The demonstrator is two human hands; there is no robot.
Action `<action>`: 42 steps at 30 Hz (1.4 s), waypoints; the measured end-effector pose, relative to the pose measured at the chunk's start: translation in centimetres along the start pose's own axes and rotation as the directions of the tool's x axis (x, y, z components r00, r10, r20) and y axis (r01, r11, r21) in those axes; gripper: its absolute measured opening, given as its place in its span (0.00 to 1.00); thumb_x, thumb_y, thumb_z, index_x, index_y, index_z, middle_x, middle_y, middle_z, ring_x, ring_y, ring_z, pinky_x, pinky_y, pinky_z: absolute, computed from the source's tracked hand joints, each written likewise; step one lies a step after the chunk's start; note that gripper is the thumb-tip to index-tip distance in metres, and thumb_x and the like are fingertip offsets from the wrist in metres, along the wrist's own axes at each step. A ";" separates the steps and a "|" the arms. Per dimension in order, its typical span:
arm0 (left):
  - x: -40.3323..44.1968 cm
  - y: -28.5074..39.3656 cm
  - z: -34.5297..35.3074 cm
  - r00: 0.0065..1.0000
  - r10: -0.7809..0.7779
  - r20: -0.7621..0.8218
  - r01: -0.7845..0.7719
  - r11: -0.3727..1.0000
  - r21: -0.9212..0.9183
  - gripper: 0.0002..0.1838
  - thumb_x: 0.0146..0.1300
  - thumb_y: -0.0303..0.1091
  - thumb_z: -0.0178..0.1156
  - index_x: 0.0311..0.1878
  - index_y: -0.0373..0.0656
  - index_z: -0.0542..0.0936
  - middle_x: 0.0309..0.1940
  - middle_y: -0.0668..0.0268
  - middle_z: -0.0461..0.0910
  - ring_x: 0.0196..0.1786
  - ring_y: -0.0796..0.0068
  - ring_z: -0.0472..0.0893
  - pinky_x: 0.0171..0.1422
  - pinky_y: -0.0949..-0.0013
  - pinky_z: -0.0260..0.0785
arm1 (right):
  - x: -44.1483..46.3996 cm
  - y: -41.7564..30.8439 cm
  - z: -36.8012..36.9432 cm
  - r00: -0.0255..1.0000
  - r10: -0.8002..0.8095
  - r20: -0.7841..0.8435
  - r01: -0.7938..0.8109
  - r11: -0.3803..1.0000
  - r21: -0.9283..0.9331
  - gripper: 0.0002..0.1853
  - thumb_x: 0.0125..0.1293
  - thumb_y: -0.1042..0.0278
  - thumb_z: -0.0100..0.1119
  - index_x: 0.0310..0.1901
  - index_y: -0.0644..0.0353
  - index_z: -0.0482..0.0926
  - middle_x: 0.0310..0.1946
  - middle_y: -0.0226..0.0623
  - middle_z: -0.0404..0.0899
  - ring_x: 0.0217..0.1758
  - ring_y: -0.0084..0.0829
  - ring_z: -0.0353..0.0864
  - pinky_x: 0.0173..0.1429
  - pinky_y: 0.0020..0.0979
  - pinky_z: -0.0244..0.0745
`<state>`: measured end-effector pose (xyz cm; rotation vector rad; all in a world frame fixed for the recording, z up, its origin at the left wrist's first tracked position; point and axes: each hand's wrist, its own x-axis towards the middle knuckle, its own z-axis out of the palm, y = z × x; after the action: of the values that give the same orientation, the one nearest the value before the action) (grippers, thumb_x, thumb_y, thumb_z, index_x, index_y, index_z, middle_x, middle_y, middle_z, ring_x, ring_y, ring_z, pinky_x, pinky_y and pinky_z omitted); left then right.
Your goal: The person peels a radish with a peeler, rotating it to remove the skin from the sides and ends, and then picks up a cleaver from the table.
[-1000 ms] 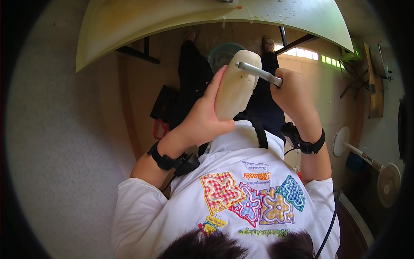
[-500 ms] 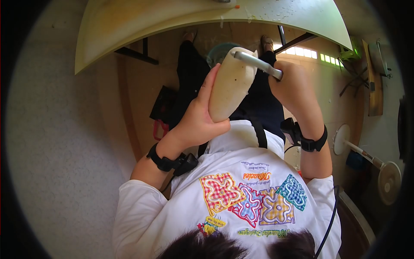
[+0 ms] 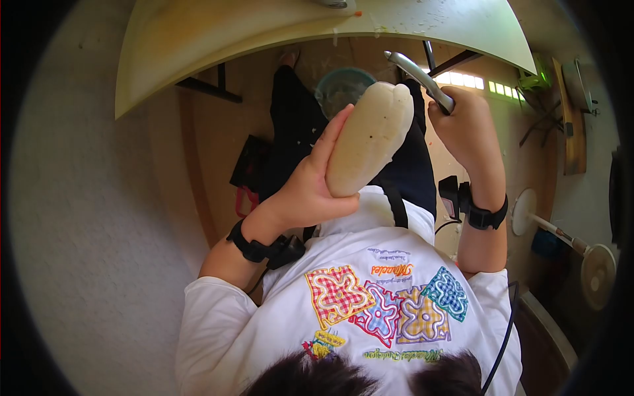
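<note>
facing the bench (image 3: 317, 32), holding a pale root vegetable (image 3: 370, 148) above the lap (image 3: 411, 168), wrapped in the left grip (image 3: 314, 178), seemingly skinless where visible; clenching a silvery tool (image 3: 416, 71) in the right grip (image 3: 465, 122), just apart from the vegetable; with tiny dark specks (image 3: 371, 136) remaining.

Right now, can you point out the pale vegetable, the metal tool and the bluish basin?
Pale vegetable (image 3: 370, 140): head view, middle of its side.
Metal tool (image 3: 419, 74): head view, along its shaft.
Bluish basin (image 3: 343, 70): head view, far rim.
</note>
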<state>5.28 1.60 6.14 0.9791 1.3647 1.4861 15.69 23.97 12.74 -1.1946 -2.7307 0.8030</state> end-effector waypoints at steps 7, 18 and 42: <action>0.0 0.4 0.0 0.999 -0.049 -0.009 0.048 0.994 -0.094 0.58 0.49 0.18 0.60 0.82 0.50 0.42 0.76 0.64 0.60 0.75 0.73 0.63 0.74 0.69 0.57 | 0.2 2.7 0.5 1.000 -0.018 0.006 0.016 0.979 0.201 0.11 0.63 0.64 0.66 0.35 0.66 0.84 0.16 0.36 0.73 0.19 0.29 0.72 0.27 0.34 0.67; 0.6 0.3 -1.1 0.986 -0.164 -0.044 0.150 0.964 -0.222 0.62 0.45 0.18 0.66 0.82 0.53 0.43 0.63 0.66 0.71 0.54 0.74 0.77 0.54 0.66 0.74 | -3.2 1.7 4.1 0.878 -0.142 0.458 -0.308 0.565 0.765 0.15 0.63 0.66 0.72 0.48 0.64 0.84 0.28 0.26 0.82 0.25 0.13 0.70 0.30 0.20 0.62; 0.6 0.6 -1.8 0.977 -0.202 -0.074 0.171 0.936 -0.308 0.62 0.47 0.15 0.63 0.82 0.60 0.42 0.52 0.54 0.76 0.37 0.75 0.81 0.26 0.73 0.75 | -0.7 3.8 4.2 0.970 0.024 0.240 -0.186 0.712 0.677 0.20 0.62 0.60 0.74 0.50 0.63 0.84 0.25 0.17 0.70 0.28 0.12 0.63 0.31 0.20 0.56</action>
<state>3.35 1.61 6.56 0.5704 1.2211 1.5591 17.72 23.77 7.39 -1.1132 -2.1059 1.8575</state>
